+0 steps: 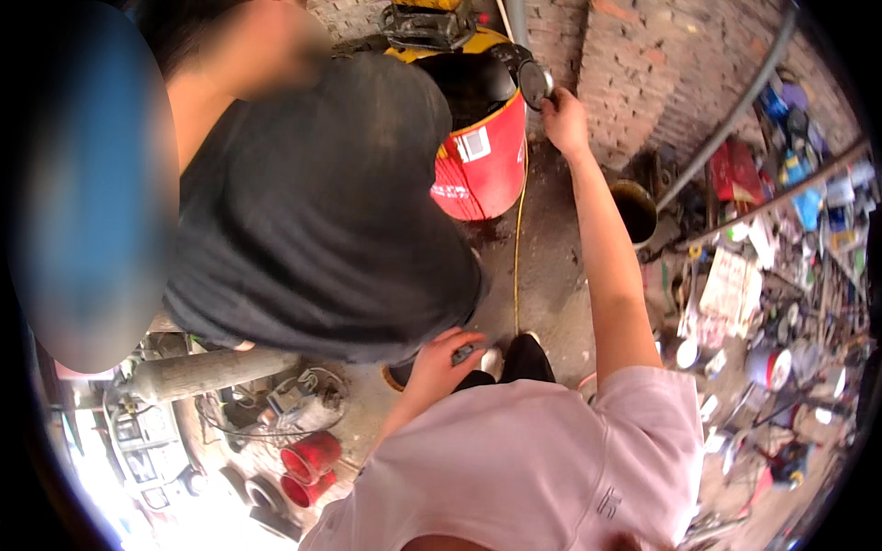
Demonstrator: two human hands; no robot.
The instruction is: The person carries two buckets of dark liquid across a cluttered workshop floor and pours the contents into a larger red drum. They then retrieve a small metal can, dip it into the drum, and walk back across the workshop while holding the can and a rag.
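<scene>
My right hand (pixel 563 119) reaches far forward, its fingers closed at the edge of a round dark thing (pixel 533 84) with a pale rim, beside the drum's mouth. I cannot make out its kind. The red drum (pixel 487 179) has a yellow rim, a white label and a dark inside. Close to my body, my left hand (pixel 435 367) is closed around a small dark grey object (pixel 462 354), mostly hidden by the fingers. That hand is right next to the black shirt (pixel 322 211) of another person, who bends toward the drum.
A yellow hose (pixel 517 248) runs along the floor from the drum to my feet. An open bucket (pixel 632 211) stands at the right, with a cluttered heap of parts (pixel 781 303) beyond. At the left lie a grey cylinder (pixel 211 374) and red buckets (pixel 310 456). A brick wall (pixel 661 73) rises behind.
</scene>
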